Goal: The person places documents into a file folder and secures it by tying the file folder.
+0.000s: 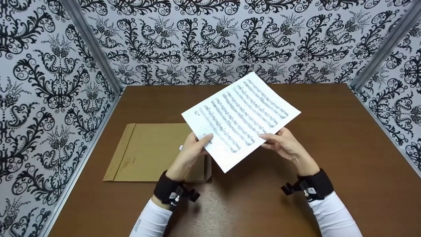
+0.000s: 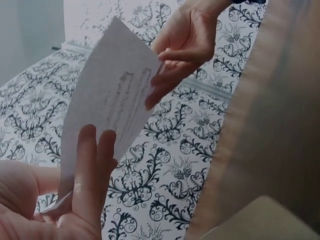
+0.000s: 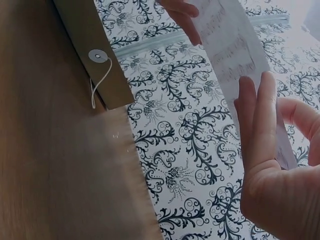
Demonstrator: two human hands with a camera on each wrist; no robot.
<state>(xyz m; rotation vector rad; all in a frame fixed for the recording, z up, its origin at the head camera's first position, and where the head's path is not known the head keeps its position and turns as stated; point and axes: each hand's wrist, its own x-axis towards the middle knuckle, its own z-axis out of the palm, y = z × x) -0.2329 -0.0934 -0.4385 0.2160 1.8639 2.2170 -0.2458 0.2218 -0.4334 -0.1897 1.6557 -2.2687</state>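
White sheet music with printed staves is held up above the table, tilted, by both hands. My left hand pinches its lower left edge, thumb on the printed face and fingers behind. At the near right edge my right hand pinches it the same way. From the left wrist view, the fingers lie against the back of the sheet music. In the right wrist view two fingers press the underside. Whether it is one sheet or several, I cannot tell.
A brown cardboard envelope lies flat on the left of the wooden table, partly under the left hand. Its white button carries a loose string. Patterned walls enclose the table at the back and sides.
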